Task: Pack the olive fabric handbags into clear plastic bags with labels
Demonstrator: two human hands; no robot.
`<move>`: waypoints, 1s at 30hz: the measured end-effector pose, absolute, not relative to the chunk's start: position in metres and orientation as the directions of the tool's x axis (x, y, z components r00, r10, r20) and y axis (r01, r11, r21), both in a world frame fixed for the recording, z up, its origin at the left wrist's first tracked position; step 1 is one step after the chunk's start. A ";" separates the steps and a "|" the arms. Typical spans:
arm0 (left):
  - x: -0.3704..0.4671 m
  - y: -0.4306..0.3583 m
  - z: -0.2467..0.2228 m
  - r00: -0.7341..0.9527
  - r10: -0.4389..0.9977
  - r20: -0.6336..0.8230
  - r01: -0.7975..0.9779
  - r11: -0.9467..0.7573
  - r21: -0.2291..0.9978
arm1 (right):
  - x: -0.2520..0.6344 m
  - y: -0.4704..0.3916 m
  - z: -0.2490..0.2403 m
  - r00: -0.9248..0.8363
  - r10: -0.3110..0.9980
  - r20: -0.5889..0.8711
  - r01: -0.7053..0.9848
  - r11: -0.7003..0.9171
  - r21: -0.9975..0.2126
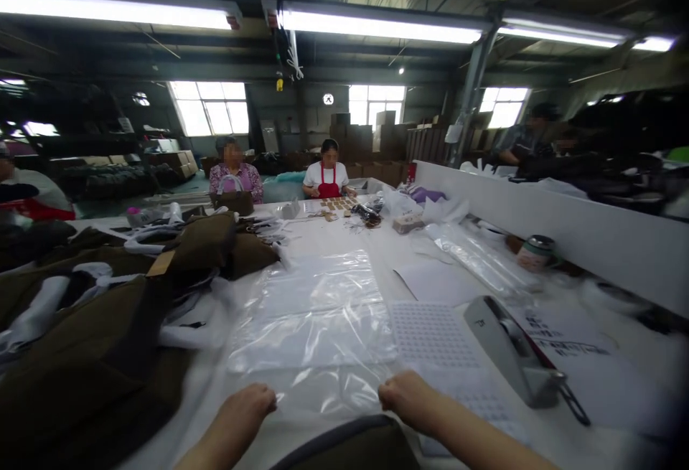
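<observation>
A large clear plastic bag (317, 330) lies flat on the white table in front of me, glossy and creased. My left hand (245, 412) is closed at its near left corner, fingers curled in a pinch. At the near right corner, my right hand (409, 398) is likewise closed on the plastic. Between my forearms, at the bottom edge of the view, shows part of a dark olive fabric bag (349, 448) with a grey trim. Only its top is visible.
Olive bags with white-wrapped handles (97, 341) are heaped on the left. Right of the plastic lie a sheet of printed labels (436, 337), a tape dispenser (517, 355) and a lidded cup (535, 251). Two people sit across the table, beyond brown tags (338, 204). A white partition (565, 219) borders the right.
</observation>
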State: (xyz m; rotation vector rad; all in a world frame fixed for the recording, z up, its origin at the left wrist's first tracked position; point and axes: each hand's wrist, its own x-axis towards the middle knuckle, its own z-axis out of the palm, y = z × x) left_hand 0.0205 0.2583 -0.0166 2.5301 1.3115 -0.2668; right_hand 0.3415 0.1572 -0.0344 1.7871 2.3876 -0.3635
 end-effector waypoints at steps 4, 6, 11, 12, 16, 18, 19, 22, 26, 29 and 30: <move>0.006 0.258 -0.029 0.583 0.759 -0.289 0.812 -0.533 0.239 | 0.345 0.147 -0.029 -0.193 0.938 -0.290 0.980 0.172 -0.095; 0.003 0.257 -0.032 0.561 0.779 -0.279 0.827 -0.517 0.220 | 0.343 0.147 -0.028 -0.136 0.947 -0.292 0.990 0.116 -0.083; 0.008 0.257 -0.028 0.479 0.852 -0.210 0.877 -0.453 0.162 | 0.339 0.163 -0.029 -0.069 0.963 -0.262 0.996 0.050 -0.075; 0.009 0.258 -0.028 0.476 0.853 -0.215 0.879 -0.449 0.163 | 0.340 0.167 -0.029 -0.063 0.966 -0.252 0.996 0.046 -0.073; 0.010 0.263 -0.033 0.500 0.834 -0.234 0.861 -0.449 0.241 | 0.344 0.174 -0.031 -0.021 0.967 -0.254 0.998 0.006 -0.056; 0.007 0.263 -0.039 0.484 0.852 -0.197 0.858 -0.419 0.295 | 0.346 0.174 -0.032 0.010 0.966 -0.260 0.997 -0.029 -0.067; 0.004 0.263 -0.043 0.468 0.867 -0.171 0.864 -0.408 0.295 | 0.347 0.174 -0.033 0.028 0.967 -0.255 0.995 -0.050 -0.082; -0.005 0.258 -0.056 0.455 0.882 -0.120 0.876 -0.418 0.241 | 0.348 0.170 -0.036 0.082 0.978 -0.191 0.979 -0.115 -0.166; -0.008 0.245 -0.061 0.338 0.939 -0.067 0.867 -0.283 0.410 | 0.349 0.160 -0.041 0.170 0.985 -0.028 0.918 -0.169 -0.358; -0.005 0.232 -0.055 -0.012 1.000 -0.017 0.660 0.021 0.751 | 0.353 0.149 -0.051 0.279 0.956 0.089 0.821 -0.190 -0.538; -0.005 0.228 -0.053 -0.128 0.991 -0.027 0.539 0.092 0.837 | 0.355 0.145 -0.055 0.330 0.937 0.112 0.771 -0.199 -0.605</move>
